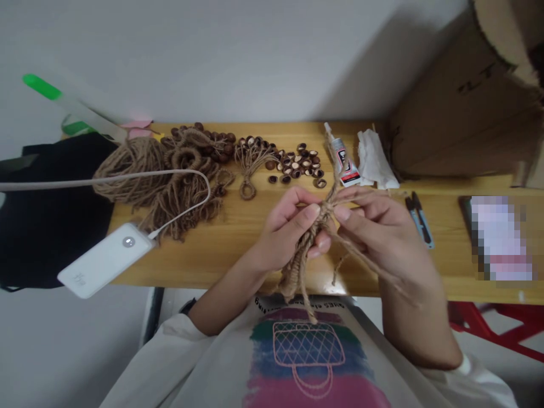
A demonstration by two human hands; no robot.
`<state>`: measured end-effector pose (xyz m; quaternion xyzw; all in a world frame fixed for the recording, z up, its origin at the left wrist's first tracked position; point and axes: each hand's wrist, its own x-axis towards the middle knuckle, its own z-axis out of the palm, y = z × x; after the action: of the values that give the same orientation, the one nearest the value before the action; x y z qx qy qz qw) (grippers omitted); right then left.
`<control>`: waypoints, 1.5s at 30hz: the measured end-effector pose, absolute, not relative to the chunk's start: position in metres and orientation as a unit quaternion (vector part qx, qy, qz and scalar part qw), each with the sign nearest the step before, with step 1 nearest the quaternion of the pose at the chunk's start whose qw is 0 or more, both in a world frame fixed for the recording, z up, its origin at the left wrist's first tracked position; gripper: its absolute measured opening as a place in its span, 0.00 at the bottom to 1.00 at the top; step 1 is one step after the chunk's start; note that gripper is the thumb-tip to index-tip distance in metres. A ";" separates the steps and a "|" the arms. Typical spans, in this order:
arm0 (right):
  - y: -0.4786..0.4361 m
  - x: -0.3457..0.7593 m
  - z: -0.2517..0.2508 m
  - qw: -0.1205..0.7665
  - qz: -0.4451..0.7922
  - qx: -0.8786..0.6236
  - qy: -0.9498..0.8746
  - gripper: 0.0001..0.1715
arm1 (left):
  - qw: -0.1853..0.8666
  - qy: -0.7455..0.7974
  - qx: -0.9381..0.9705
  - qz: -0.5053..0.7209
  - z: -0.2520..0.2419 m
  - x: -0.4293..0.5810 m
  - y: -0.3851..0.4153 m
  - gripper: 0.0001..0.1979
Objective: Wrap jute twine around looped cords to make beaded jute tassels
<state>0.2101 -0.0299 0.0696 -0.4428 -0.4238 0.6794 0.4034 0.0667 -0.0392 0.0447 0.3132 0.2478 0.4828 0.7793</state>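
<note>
Both hands meet over the table's front edge at a knotted bundle of jute twine (301,252). My left hand (285,229) is closed around the bundle just below the knot, thumb on top. My right hand (378,235) pinches twine at the right side of the knot between thumb and fingers. Loose ends hang down toward the shirt, and one cord runs up past the glue tube (346,167). Left of the hands lies a small looped twine tassel (247,190), beside several cut nut shell halves (297,164).
A big twine pile (131,167) sits at left, with a white power bank (108,259) and its cable in front. Rightward are a white packet (374,158), snips (420,220), a phone (499,238) and a cardboard box (459,113).
</note>
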 end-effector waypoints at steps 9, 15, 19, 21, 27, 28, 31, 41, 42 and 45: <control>-0.016 0.208 0.054 0.380 0.755 -0.359 -0.396 0.17 | 0.828 0.209 0.287 0.434 0.047 0.060 -0.035 0.35; -0.008 0.204 0.035 0.416 0.687 -0.381 -0.459 0.19 | 0.874 0.170 0.218 0.400 0.038 0.064 -0.029 0.36; -0.007 0.200 0.029 0.468 0.649 -0.396 -0.450 0.18 | 0.870 0.168 0.211 0.412 0.031 0.067 -0.026 0.32; -0.006 0.201 0.030 0.465 0.656 -0.388 -0.451 0.16 | 0.857 0.197 0.229 0.418 0.027 0.068 -0.024 0.30; -0.002 0.211 0.038 0.451 0.502 -0.468 -0.571 0.11 | 0.605 0.487 0.430 0.461 0.031 0.055 -0.014 0.16; -0.002 0.212 0.040 0.447 0.447 -0.493 -0.598 0.10 | 0.529 0.514 0.494 0.460 0.036 0.053 -0.015 0.16; -0.003 0.211 0.043 0.413 0.344 -0.543 -0.645 0.09 | 0.313 0.511 0.696 0.395 0.053 0.051 -0.021 0.17; -0.006 0.201 0.041 0.446 0.346 -0.573 -0.595 0.11 | 0.139 0.559 0.766 0.286 0.029 0.084 -0.019 0.21; -0.006 0.201 0.041 0.450 0.350 -0.575 -0.586 0.11 | 0.146 0.575 0.756 0.277 0.027 0.084 -0.018 0.18; -0.006 0.202 0.043 0.465 0.376 -0.567 -0.566 0.10 | 0.207 0.586 0.732 0.280 0.028 0.081 -0.018 0.11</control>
<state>0.2017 -0.0062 0.0434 -0.5667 -0.5663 0.3764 0.4653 0.0814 -0.0178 0.0277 0.7315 0.5862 0.2798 0.2071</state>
